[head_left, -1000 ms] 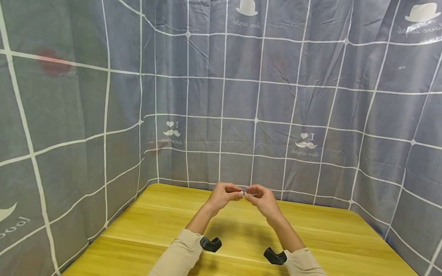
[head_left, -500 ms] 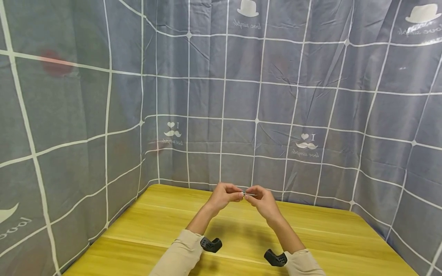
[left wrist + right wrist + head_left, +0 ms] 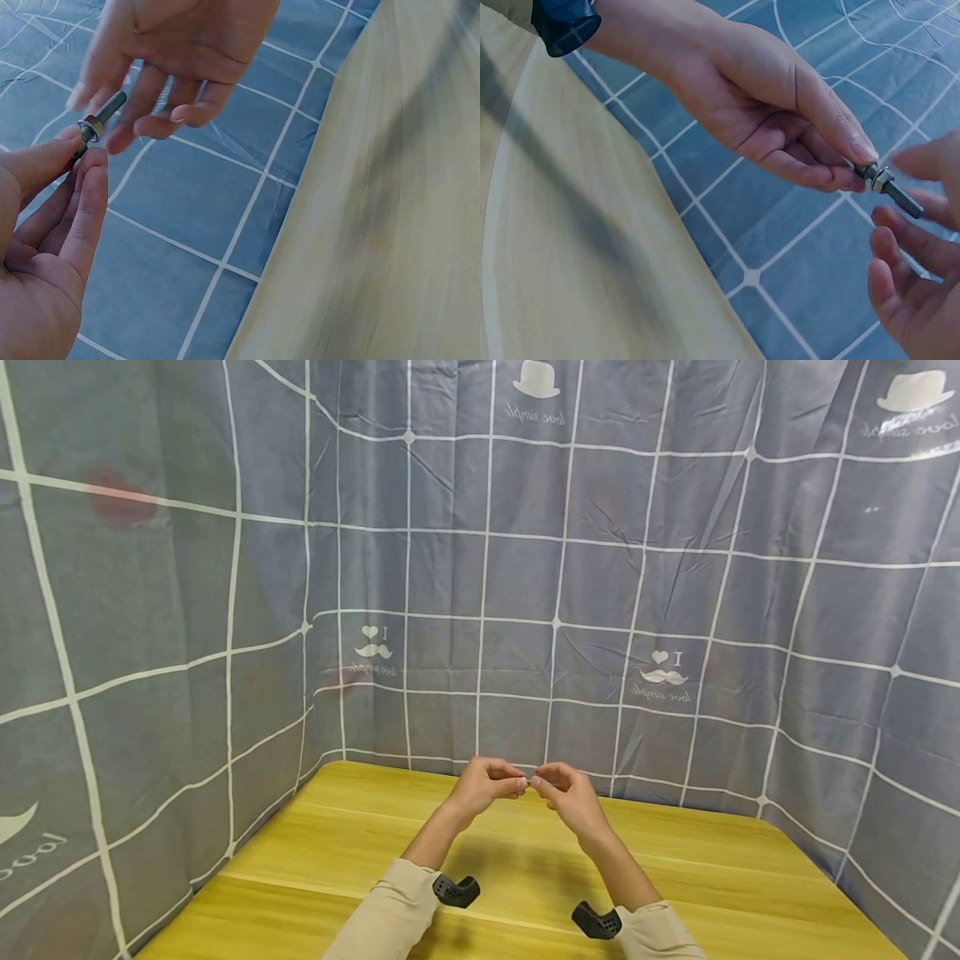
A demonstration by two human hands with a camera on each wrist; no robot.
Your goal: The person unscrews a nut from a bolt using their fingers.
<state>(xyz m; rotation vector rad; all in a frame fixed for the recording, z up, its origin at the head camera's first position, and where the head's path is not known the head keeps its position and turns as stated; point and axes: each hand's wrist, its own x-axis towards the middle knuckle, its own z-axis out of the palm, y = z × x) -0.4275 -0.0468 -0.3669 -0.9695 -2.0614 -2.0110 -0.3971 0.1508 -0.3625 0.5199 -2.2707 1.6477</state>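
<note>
A metal bolt (image 3: 112,106) with a nut (image 3: 91,128) and a washer on its shank is held up above the table. My left hand (image 3: 478,789) pinches its near end between thumb and fingers, and these cover that end. The bare threaded end (image 3: 906,199) points towards my right hand (image 3: 576,797). In the right wrist view, the right hand's loosely bent fingers (image 3: 889,274) spread around the threads and show gaps, its thumb and index finger close to the nut. In the head view the bolt is mostly hidden by the fingertips.
A yellow wood-grain table (image 3: 525,868) lies below both hands. Grey curtain (image 3: 517,568) with white grid lines stands behind its far edge and along the sides. A black wrist mount (image 3: 456,891) sits on the left forearm, another black mount (image 3: 596,920) on the right.
My right thumb and fingers have shifted slightly at the bolt, whose shank showed beyond the right thumb half a second ago and is now hidden there. The left hand stays in place.
</note>
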